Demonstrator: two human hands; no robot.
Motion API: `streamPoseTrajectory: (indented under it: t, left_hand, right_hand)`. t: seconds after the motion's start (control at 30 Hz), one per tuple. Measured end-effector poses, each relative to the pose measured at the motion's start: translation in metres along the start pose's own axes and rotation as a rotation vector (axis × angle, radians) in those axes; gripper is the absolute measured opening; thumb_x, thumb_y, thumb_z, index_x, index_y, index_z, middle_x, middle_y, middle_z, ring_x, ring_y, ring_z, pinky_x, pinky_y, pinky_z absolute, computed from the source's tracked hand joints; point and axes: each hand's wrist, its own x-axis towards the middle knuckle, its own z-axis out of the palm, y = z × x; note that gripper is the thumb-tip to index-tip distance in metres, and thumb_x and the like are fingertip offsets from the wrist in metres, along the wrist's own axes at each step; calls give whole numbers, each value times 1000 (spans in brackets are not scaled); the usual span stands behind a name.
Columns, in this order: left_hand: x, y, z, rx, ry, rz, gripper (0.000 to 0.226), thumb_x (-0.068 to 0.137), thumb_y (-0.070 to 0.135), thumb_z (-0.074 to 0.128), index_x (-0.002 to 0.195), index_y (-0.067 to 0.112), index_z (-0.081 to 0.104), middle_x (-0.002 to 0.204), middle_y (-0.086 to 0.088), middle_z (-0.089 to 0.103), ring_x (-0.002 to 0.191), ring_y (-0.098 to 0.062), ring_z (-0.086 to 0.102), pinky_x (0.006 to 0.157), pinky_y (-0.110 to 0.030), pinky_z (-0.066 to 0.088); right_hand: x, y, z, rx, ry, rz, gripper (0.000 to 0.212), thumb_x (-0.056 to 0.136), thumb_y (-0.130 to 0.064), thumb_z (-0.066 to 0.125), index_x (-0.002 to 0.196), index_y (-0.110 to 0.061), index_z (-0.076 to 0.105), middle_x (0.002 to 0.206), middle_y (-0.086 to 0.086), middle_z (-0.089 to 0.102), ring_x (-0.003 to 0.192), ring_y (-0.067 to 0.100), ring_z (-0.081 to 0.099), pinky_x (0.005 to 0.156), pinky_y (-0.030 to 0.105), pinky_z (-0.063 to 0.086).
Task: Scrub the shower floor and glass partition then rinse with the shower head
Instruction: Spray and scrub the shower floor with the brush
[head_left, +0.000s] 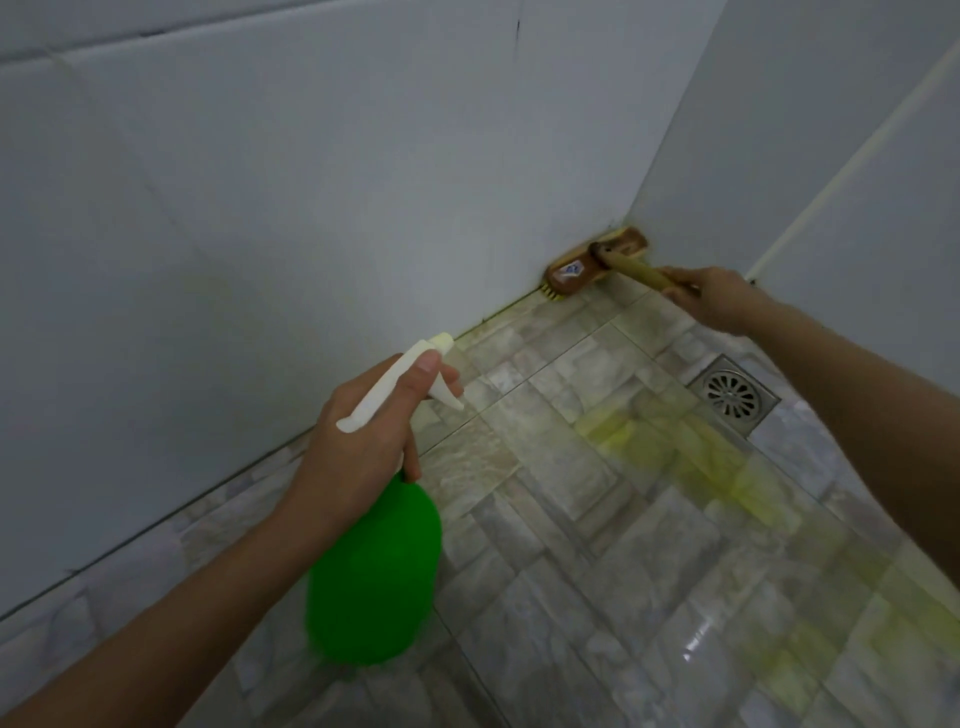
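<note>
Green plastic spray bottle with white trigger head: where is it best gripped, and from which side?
By the narrow neck under the white trigger head, coming from the back, opposite the nozzle. The green plastic spray bottle has a round body, likely too wide to wrap; the neck fits a curled hand and leaves fingers for the trigger. The left hand grips it so.

Your single head-worn wide-angle camera looked forward and down into the shower corner (675, 119), close above the tiled floor (545, 545), with walls (260, 182) filling the upper frame.
</note>
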Motion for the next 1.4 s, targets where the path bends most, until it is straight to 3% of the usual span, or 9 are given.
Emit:
streamPoseTrajectory:
  t: [0.1,0.4,0.47,0.63,0.83,1.0,1.1,1.23,1.4]
  left_hand:
    - [2,0,-2,-10,19,-7,34,92,57,46,90,38,74,95,4,76,44,-28,53,51,-26,46]
    - [4,-5,0,13,-7,-25,41,87,66,45,90,37,74,92,-2,76,43,-23,51,53,-30,47]
    - [6,-4,1,20,-2,-21,36,92,59,45,92,38,74,98,7,76,44,-25,51,52,-29,46]
    - [5,-4,12,38,-23,-12,32,100,48,45,87,42,73,101,14,75,42,-22,50,54,-29,46]
    - [0,-3,11,37,-40,-4,29,100,49,46,87,52,72,98,11,76,42,-23,50,56,-29,47]
    - [-1,-4,11,37,-32,20,30,98,53,44,88,50,72,97,8,76,44,-24,51,58,-28,47]
    - [-5,-5,9,26,-40,14,29,88,65,44,88,55,72,92,-5,76,43,-25,51,57,-29,47]
    - [-8,-2,0,3,-7,18,29,92,57,45,88,51,74,101,7,76,43,-26,51,54,-27,46]
    - [-13,-2,-3,-4,-13,16,36,86,67,48,91,44,75,98,2,77,46,-29,52,56,-28,46]
  right_hand:
    - [6,-10,-33,79,-144,99,40,97,-42,47,137,-38,47,74,16,59,50,23,48,51,26,41]
    - [-13,11,-63,153,-262,176,40,95,-42,52,136,-38,49,60,10,48,43,17,35,42,21,31]
    - [-29,19,-82,169,-303,270,39,95,-39,54,134,-37,51,56,8,46,39,14,32,42,19,29]
    - [-29,-26,-18,79,-18,52,42,100,-38,44,139,-25,49,77,3,52,52,10,42,49,20,33]
    - [-42,6,-84,35,-314,314,36,95,-40,52,131,-32,56,55,8,51,37,16,34,43,21,32]
    - [-41,-20,-50,5,-175,163,43,98,-41,45,134,-20,55,62,11,56,43,21,44,46,24,39]
    - [-53,-10,-63,27,-285,226,44,97,-42,49,139,-30,49,61,11,55,42,19,41,46,23,37]
    - [-65,-39,-78,-158,-363,283,46,93,-46,53,126,-15,60,44,3,53,32,16,41,44,20,36]
    - [-64,-81,3,45,-75,-17,41,101,-37,40,136,-19,53,113,14,66,96,30,62,78,31,44]
